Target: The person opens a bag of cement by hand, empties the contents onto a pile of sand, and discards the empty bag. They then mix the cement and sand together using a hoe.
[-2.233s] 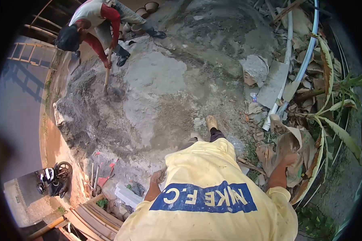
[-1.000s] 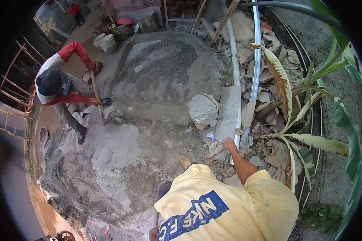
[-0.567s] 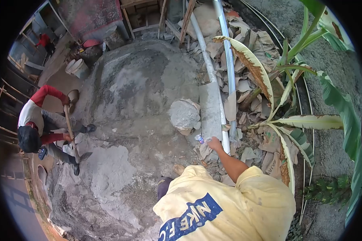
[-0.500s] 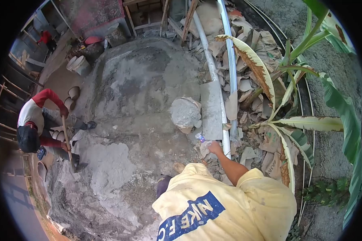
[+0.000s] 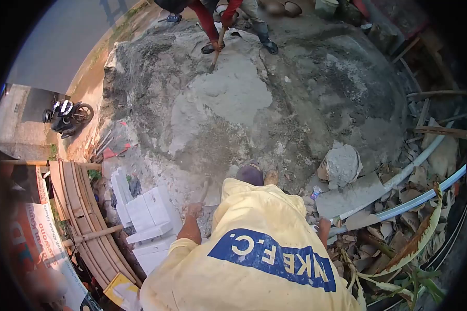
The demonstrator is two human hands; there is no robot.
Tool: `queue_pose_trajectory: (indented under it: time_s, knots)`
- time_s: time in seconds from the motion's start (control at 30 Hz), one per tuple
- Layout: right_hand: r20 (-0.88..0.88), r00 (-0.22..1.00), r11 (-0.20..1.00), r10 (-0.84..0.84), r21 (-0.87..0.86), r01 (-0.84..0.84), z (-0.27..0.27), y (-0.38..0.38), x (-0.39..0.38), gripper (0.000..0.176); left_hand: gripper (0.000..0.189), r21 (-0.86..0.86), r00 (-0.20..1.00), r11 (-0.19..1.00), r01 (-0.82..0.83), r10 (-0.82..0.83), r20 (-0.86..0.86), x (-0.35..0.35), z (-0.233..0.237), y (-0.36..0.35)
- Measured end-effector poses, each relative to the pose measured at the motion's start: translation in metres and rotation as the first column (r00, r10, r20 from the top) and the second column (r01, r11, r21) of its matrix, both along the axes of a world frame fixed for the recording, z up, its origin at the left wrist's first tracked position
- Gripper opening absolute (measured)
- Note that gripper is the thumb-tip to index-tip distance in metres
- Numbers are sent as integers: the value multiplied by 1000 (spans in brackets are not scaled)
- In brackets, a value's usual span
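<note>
My left hand [image 5: 194, 210] is low in front of my yellow shirt [image 5: 275, 223], closed around the lower part of a pale wooden handle [image 5: 205, 192]. The tool's other end cannot be made out against the grey ground. At my right side, my right hand [image 5: 323, 225] hangs beside the near end of a grey board [image 5: 350, 199], its fingers too small and dark to read. A small blue-and-clear plastic packet [image 5: 315, 192] lies by the board. Just beyond sits an opened sack of grey powder [image 5: 341, 165].
A co-worker in red sleeves [image 5: 205, 23] works a long-handled tool [image 5: 218, 49] in a grey mix [image 5: 233, 90]. White blocks [image 5: 150, 210] are stacked to my left, near curved wooden planks [image 5: 83, 207]. Pipes [image 5: 425, 197] and a drooping plant [image 5: 415, 243] lie right. A motorcycle [image 5: 70, 116] stands far left.
My view has swung left, bringing the blocks, planks and motorcycle into sight. My right hand has drawn back from the plastic packet. My left hand with the wooden handle now shows.
</note>
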State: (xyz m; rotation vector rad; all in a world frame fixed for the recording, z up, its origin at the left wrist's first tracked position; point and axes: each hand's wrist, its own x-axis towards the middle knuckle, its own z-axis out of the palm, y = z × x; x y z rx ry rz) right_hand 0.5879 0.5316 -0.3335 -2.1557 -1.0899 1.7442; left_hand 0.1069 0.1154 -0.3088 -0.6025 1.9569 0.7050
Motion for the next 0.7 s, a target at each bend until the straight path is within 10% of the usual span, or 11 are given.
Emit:
queue_pose_trajectory:
  time_s: [0.3,0.47,0.53,0.6,0.63,0.67,0.7]
  knots:
    - [8,997,994,74,86,-75,39,101,-64,33,27,-146,979,970,195,-202,-30,18,58,19]
    - [19,975,963,222,155,-222,53,100,-131,31,20,295,968,938,-183,119,222,6,30,-6]
    - [-10,967,952,254,176,-249,61,87,-157,26,16,366,861,786,498,-400,-313,-6,-37,-50]
    - [-9,938,909,346,250,-333,41,77,-169,24,15,223,626,635,739,-528,-574,-22,-61,-58]
    - [-5,937,910,350,237,-339,54,67,-183,24,13,442,958,862,250,-152,-244,-35,-40,-46]
    - [-7,932,909,362,223,-352,66,58,-196,24,13,423,942,842,-335,296,157,-47,-28,-37]
    - [-2,934,910,358,223,-349,68,55,-201,24,13,423,943,843,-333,291,162,-54,-34,-34]
